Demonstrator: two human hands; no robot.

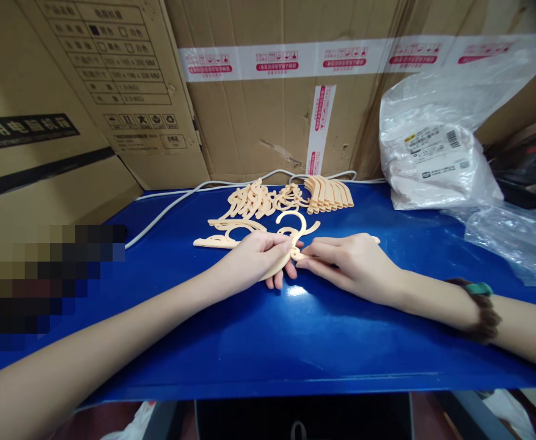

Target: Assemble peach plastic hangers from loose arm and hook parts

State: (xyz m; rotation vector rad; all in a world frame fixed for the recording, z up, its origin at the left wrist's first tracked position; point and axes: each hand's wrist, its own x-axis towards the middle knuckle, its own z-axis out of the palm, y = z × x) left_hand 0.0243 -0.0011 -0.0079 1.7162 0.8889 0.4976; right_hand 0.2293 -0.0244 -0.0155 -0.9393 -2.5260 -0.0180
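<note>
Both hands work on a cream plastic clothes hanger (303, 227) held just above the table, its hook pointing up. My left hand (256, 256) is closed around one arm of it, which shows below the thumb. My right hand (357, 263) pinches the other side close to the joint under the hook; most of that arm is hidden behind the fingers. Just beyond the hands lie more hanger pieces (215, 243), partly covered by the left hand. Farther back are a pile of hanger parts (252, 200), a small heap of hooks (290, 197) and a row of curved hanger arms (328, 194).
The blue table (268, 348) has its front edge close to me. Cardboard boxes (258, 122) wall off the back and left. A white cable (167, 215) runs along the back. At the right stand a plastic-wrapped package (437, 165) and a clear plastic bag (515, 238).
</note>
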